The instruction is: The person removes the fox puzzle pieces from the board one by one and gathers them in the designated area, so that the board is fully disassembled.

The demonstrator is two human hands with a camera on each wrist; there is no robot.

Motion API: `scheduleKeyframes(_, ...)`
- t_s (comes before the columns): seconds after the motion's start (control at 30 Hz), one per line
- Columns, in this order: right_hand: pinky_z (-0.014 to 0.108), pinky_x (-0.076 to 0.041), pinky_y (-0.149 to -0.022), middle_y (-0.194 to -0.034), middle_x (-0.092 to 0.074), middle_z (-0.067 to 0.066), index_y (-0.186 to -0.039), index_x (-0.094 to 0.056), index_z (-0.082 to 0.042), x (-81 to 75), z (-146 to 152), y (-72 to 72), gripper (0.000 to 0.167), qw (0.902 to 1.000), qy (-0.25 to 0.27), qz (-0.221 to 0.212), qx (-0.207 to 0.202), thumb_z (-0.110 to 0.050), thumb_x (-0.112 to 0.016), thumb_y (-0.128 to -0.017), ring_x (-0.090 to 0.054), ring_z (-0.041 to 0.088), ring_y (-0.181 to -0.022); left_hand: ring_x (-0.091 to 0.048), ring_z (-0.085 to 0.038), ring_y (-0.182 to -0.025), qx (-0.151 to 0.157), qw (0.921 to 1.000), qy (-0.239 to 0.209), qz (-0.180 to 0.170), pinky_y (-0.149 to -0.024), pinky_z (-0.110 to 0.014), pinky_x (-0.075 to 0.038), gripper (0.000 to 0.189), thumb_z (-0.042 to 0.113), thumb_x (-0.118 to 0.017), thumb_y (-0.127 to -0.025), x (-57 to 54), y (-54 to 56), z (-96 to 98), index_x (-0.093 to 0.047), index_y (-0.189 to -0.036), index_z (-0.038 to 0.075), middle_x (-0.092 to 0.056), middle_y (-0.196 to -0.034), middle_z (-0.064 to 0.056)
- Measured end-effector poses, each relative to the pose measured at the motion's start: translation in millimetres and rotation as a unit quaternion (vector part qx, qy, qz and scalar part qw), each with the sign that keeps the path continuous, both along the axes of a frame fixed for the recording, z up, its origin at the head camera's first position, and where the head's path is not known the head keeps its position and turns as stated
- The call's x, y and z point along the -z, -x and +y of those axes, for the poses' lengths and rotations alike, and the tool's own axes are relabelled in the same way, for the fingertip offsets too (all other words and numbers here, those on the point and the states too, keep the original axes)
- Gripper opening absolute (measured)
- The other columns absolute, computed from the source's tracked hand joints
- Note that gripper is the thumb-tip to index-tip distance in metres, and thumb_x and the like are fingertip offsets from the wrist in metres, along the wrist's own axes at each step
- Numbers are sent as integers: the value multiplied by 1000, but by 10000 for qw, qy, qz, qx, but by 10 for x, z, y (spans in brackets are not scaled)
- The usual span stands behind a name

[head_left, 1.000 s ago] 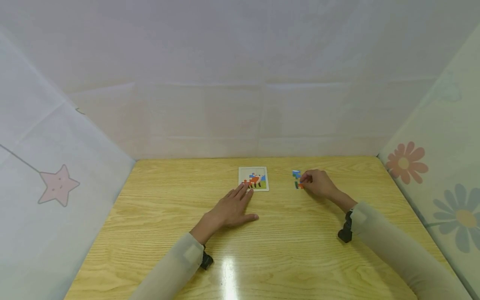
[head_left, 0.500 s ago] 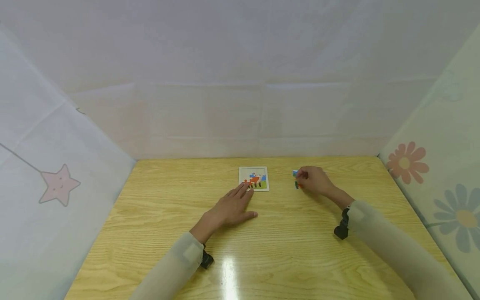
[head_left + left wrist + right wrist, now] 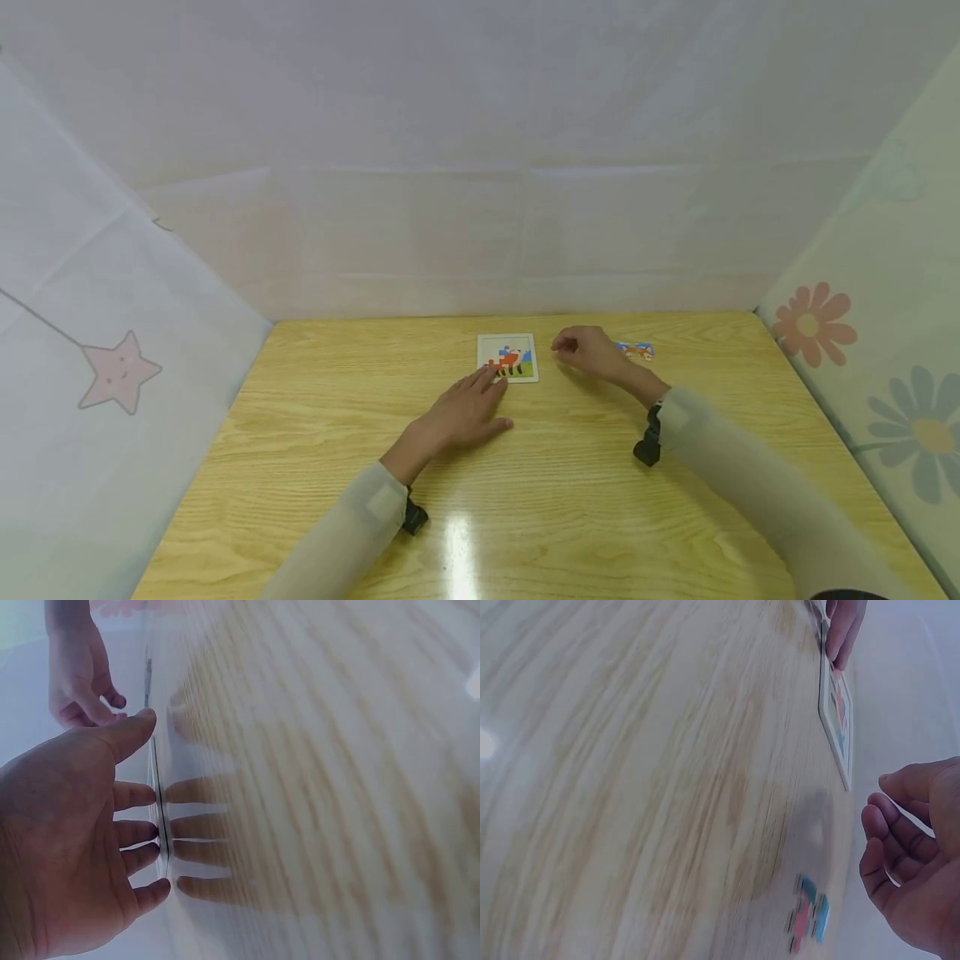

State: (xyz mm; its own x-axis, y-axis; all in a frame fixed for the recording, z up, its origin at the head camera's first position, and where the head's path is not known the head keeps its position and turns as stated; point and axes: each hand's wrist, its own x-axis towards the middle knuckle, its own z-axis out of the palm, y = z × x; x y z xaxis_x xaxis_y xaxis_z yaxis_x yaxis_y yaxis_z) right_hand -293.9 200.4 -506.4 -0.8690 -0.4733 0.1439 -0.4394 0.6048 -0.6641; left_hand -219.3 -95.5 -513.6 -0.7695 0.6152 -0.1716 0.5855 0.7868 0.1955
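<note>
Left hand (image 3: 465, 412) released, straight fingertips on near-left corner of square white-framed animal puzzle board (image 3: 491, 348), flat on yellowish wooden worktop (image 3: 562, 475). Right hand (image 3: 596, 353) — fingers bent, can't tell if grasping — between board and loose blue-and-orange puzzle pieces (image 3: 635, 351).

Glossy wood-grain table (image 3: 570, 500); matt cloth sleeves (image 3: 333, 533).

No lettering, brand, label or number can be read on the framed puzzle (image 3: 492, 345), loose pieces (image 3: 638, 351), wrist cameras (image 3: 647, 450) or flower-printed wall (image 3: 896, 350) around the counter (image 3: 570, 492).
</note>
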Motion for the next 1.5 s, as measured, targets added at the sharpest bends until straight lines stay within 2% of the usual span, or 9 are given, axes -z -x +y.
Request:
scheduleKeyframes(0.17, 38, -59, -80, -100, -76, 11, -111, -76, 4, 19, -167, 77, 14, 9998, -8, -110, -135, -1, -68, -100, -70, 22, -90, -15, -31, -164, -23, 10000, -25, -51, -130, -50, -23, 77, 57, -50, -109, -2, 15, -9, -32, -167, 10, -17, -176, -16)
scheduleKeyframes(0.5, 39, -60, -83, -104, -76, 12, -117, -75, 4, 17, -435, 183, 18, 9992, -48, -286, -263, -1, -67, -101, -70, 22, -92, -20, -34, -162, 106, 9998, -58, 134, -129, -52, -25, 75, 55, -52, -108, -24, 10, 4, -35, -166, 9, -22, -175, -18)
scheduleKeyframes(0.63, 39, -60, -87, -106, -75, 12, -120, -74, 3, 20, -522, 236, 21, 9988, -141, -394, -239, 0, -68, -100, -71, 23, -97, -20, -35, -162, 133, 9998, -81, 103, -129, -52, -24, 75, 55, -52, -108, -43, 3, 25, -35, -166, 10, -22, -175, -18)
scheduleKeyframes(0.87, 40, -60, -91, -109, -75, 15, -122, -73, 5, 21, -643, 319, 23, 9978, -341, -376, -427, 0, -67, -100, -71, 26, -101, -16, -34, -163, 102, 9999, -12, -37, -130, -54, -22, 77, 56, -51, -108, -51, -12, 73, -31, -168, 12, -18, -176, -16)
scheduleKeyframes(1.03, 42, -60, -91, -110, -75, 18, -120, -73, 6, -4, -693, 346, 25, 9977, -397, -328, -430, 4, -68, -96, -71, 28, -101, -16, -35, -163, 142, 9999, 75, 38, -130, -54, -23, 78, 57, -52, -108, -66, -20, 108, -32, -167, 11, -18, -176, -17)
scheduleKeyframes(1.27, 37, -60, -87, -106, -76, 15, -117, -74, 4, 64, -732, 391, 24, 9974, -489, -344, -393, 5, -71, -94, -70, 23, -95, -18, -35, -163, 142, 9998, 97, 45, -129, -54, -24, 78, 56, -53, -108, -75, -16, 127, -33, -167, 9, -19, -175, -19)
scheduleKeyframes(1.5, 39, -60, -89, -107, -75, 17, -118, -74, 5, 91, -761, 372, 24, 9968, -600, -408, -335, 4, -71, -94, -70, 25, -97, -15, -33, -163, 143, 9997, 221, 1, -130, -50, -22, 80, 57, -51, -109, -72, -20, 130, -29, -168, 9, -16, -176, -18)
